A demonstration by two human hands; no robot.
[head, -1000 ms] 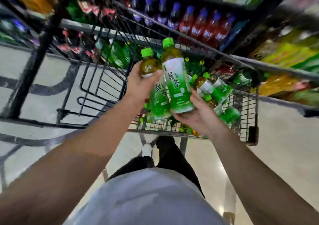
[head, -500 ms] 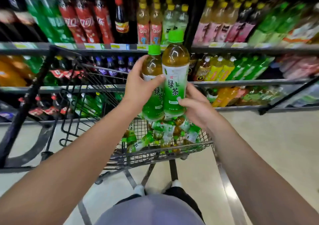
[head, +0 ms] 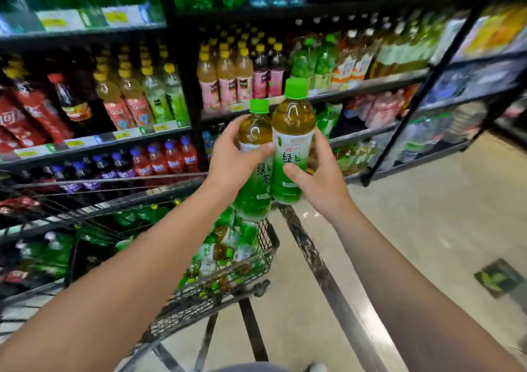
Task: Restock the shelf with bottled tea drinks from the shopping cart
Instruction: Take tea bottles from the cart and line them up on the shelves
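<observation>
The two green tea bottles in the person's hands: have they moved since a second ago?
Yes. The green tea bottles were low inside the shopping cart; now they are lifted above its rim, up toward the shelves.

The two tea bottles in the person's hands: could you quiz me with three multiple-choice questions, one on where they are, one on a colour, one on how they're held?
1. Where are the two tea bottles?
A. Lying in the cart
B. Held up above the cart
C. Standing on a shelf

2. What colour are their caps?
A. Green
B. Yellow
C. Blue

3. How are they held?
A. Both in one hand
B. One in each hand, upright
C. One in each hand, upside down

Answers:
1 B, the cart lies below them.
2 A, both caps are green.
3 B, the left hand grips the left bottle, the right hand the right bottle, caps up.
</observation>
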